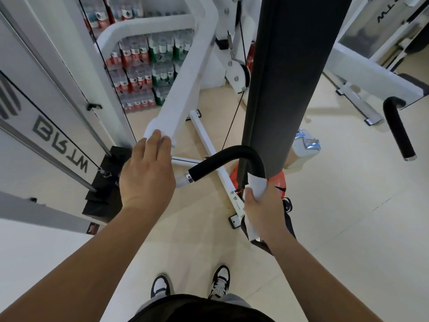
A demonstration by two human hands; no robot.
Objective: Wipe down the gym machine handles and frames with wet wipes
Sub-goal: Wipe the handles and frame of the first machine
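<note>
A curved black foam handle of the white gym machine arcs across the middle of the view. My right hand grips its near end through a white wet wipe wrapped round the grip. My left hand lies on the lower end of the white frame arm, fingers straight over its edge. The handle's chrome collar shows just right of my left hand.
A tall dark padded column stands right behind the handle. The black weight stack and cables are at left, stacked water bottle packs behind. A second black handle hangs at right. A wipes pack lies on the floor.
</note>
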